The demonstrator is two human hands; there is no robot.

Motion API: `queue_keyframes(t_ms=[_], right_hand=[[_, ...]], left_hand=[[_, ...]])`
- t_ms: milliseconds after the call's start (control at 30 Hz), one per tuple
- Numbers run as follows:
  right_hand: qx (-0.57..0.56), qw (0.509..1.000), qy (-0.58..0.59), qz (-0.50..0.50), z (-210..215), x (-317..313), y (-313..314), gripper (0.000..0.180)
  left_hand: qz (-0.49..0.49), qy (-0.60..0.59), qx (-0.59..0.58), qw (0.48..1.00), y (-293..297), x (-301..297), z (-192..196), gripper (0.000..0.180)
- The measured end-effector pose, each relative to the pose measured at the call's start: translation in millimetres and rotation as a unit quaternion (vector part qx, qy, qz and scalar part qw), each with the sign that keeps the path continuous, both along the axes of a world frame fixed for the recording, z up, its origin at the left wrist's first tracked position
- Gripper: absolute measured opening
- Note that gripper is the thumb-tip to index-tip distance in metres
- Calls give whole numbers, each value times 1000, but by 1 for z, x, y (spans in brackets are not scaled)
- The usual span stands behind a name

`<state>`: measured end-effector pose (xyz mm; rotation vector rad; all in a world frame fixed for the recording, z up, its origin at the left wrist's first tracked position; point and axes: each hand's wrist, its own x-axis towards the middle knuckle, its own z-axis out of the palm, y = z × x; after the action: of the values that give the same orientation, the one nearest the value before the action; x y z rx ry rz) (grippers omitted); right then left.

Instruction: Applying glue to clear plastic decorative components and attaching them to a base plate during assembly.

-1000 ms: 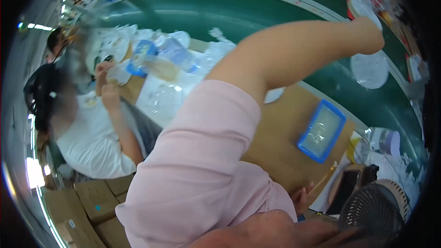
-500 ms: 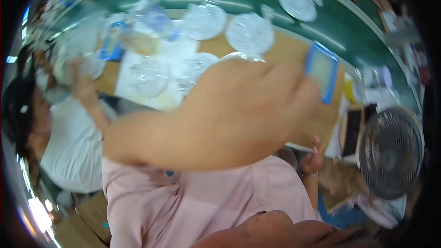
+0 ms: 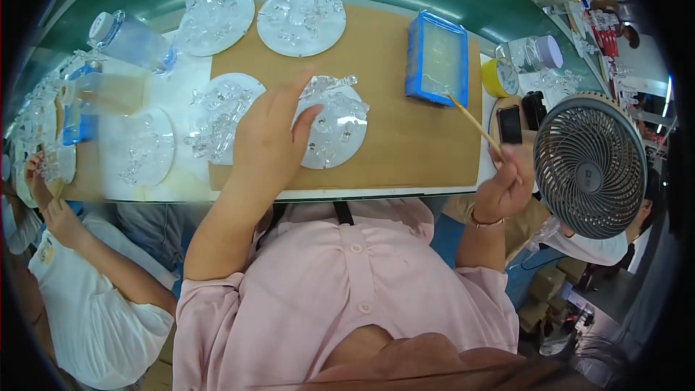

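Now lowered from mid-air, left hand (image 3: 271,134) rests open beside glass disc (image 3: 331,130), steadying it; right hand (image 3: 507,188) right of disc grips stick (image 3: 474,124), tip at blue tray (image 3: 436,59).

1. This is a small assembly workshop, where many copies of one product are made by hand.
2. On the long tabletop (image 3: 391,145) lie several round clear discs (image 3: 334,129) with glass-like figures, all of the same kind.
3. A blue tray (image 3: 436,58) and a tape roll (image 3: 496,77) stand close by as work supplies.
4. Another worker (image 3: 79,304) sits at the same tabletop.
5. A grey fan (image 3: 590,164) and cardboard boxes (image 3: 546,282) stand beside the seat.
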<state>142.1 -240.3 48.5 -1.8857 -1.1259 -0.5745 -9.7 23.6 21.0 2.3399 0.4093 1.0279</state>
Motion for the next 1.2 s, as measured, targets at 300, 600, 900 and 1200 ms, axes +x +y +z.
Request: queue_keyframes(t_ms=[300, 600, 900, 1200], right_hand=[[-63, 988, 141, -16, -12, 39, 40, 18], [-49, 989, 141, -5, -12, 51, 53, 16], [-1, 988, 153, -3, -8, 49, 54, 15], [276, 937, 211, 43, -3, 5, 18, 20]], left_hand=[[-52, 9, -71, 996, -5, 6, -20, 27], [-62, -47, -65, 995, 3, -3, -29, 27], [-45, -43, -92, 994, 1, -3, -19, 25], [-58, -56, -92, 992, 1, -4, -30, 25]])
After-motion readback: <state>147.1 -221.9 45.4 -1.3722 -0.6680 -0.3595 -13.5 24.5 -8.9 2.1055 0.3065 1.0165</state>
